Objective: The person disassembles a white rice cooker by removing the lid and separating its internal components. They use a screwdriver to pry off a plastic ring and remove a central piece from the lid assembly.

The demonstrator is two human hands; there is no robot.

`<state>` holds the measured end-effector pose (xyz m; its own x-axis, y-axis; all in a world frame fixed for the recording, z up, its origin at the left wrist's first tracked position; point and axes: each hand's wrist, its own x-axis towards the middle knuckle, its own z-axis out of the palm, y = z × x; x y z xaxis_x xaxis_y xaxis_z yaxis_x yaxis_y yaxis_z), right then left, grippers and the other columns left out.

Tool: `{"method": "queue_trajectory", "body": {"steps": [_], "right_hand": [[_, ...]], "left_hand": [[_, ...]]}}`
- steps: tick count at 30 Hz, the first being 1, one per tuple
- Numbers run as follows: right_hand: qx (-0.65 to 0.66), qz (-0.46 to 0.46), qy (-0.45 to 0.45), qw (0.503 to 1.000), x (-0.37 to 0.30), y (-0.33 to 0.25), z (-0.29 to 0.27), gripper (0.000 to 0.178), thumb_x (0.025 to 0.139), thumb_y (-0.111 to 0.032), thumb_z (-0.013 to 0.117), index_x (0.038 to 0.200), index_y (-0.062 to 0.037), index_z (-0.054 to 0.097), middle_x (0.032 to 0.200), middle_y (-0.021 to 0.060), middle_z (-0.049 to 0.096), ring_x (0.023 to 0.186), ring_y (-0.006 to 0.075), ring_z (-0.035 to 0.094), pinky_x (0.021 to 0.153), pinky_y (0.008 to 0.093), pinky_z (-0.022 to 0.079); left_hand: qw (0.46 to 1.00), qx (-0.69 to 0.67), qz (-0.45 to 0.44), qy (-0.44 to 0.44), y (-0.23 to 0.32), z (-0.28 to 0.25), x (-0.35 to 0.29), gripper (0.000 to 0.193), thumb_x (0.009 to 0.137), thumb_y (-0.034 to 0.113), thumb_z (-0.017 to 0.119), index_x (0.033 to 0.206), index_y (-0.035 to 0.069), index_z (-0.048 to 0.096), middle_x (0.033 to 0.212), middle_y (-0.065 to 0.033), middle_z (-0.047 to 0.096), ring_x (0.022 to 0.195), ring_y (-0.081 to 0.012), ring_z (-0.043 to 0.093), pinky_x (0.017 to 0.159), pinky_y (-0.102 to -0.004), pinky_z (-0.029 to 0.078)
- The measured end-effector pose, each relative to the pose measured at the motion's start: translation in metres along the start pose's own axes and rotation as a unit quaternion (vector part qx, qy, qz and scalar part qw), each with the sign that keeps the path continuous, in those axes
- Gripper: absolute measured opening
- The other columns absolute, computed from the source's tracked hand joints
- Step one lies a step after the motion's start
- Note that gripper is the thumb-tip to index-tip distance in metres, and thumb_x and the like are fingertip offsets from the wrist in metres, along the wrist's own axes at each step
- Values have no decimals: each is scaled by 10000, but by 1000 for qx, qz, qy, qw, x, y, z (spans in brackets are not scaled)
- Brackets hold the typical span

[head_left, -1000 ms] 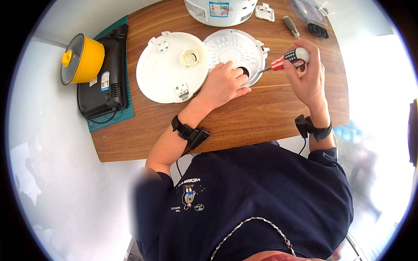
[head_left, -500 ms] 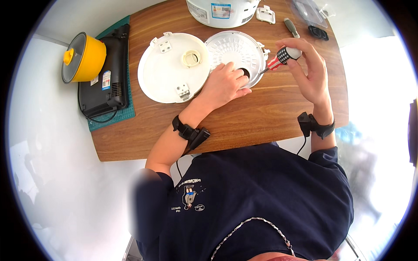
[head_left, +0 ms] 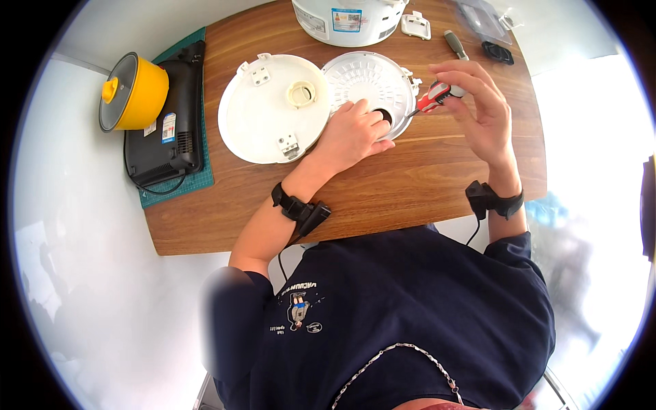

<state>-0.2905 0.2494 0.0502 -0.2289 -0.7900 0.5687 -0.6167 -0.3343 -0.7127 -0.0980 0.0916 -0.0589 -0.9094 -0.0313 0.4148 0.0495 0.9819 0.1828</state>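
Note:
A round silvery metal lid plate (head_left: 364, 76) with raised marks lies on the table. My left hand (head_left: 355, 130) rests on its lower part, fingers curled beside a dark round hole and thumb by the near edge. In my right hand (head_left: 484, 106) is a screwdriver (head_left: 432, 100) with a red, white and black handle, gripped between thumb and fingers. Its shaft points left and down to the plate's right rim; whether the tip sits in a screw is too small to see. Left of the plate, a white plastic round lid (head_left: 263, 119) lies close against it.
A white appliance body (head_left: 321, 17) stands at the far edge, beside a small white plastic part (head_left: 416, 26). Far right are a grey-handled tool (head_left: 456, 44), a black part (head_left: 497, 52) and a clear box (head_left: 484, 20). At left, a yellow pot (head_left: 147, 93) sits on a black appliance (head_left: 160, 150).
The screwdriver's handle has turned in my right fingers, showing more red now. My left hand stays in place on the plate.

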Motion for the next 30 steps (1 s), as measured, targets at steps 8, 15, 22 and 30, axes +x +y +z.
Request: {"method": "queue_trajectory", "body": {"steps": [8, 15, 22, 30], "right_hand": [[90, 42, 8, 995, -5, 2, 6, 449, 810, 130, 725, 1233, -21, 712, 1219, 92, 672, 1010, 204, 691, 844, 299, 611], [-36, -11, 42, 998, -5, 14, 0, 400, 814, 26, 781, 1205, 12, 703, 1262, 124, 682, 1049, 205, 671, 873, 309, 571], [155, 71, -2, 985, 0, -8, 9, 475, 766, 10, 847, 1216, -33, 701, 1201, 99, 674, 1013, 172, 650, 866, 302, 551], [178, 65, 63, 980, -1, -1, 18, 401, 820, 50, 782, 1205, -14, 689, 1202, 105, 676, 1012, 169, 652, 863, 294, 546]], "left_hand": [[1000, 0, -2, -12, -1, -2, 3, 296, 846, 405, 770, 844, 133, 652, 858, 24, 610, 861, -219, 540, 751, -376, 488], [1000, -1, 0, -3, -1, -5, 4, 297, 842, 402, 778, 828, 133, 651, 854, 25, 614, 859, -220, 540, 740, -377, 493], [1000, 9, -1, -9, -1, -5, 1, 298, 829, 393, 786, 834, 125, 657, 890, 21, 637, 848, -222, 540, 736, -375, 493], [1000, -8, 1, 2, -2, -5, 1, 302, 827, 389, 788, 839, 117, 657, 903, 19, 644, 851, -225, 541, 746, -376, 492]]}}
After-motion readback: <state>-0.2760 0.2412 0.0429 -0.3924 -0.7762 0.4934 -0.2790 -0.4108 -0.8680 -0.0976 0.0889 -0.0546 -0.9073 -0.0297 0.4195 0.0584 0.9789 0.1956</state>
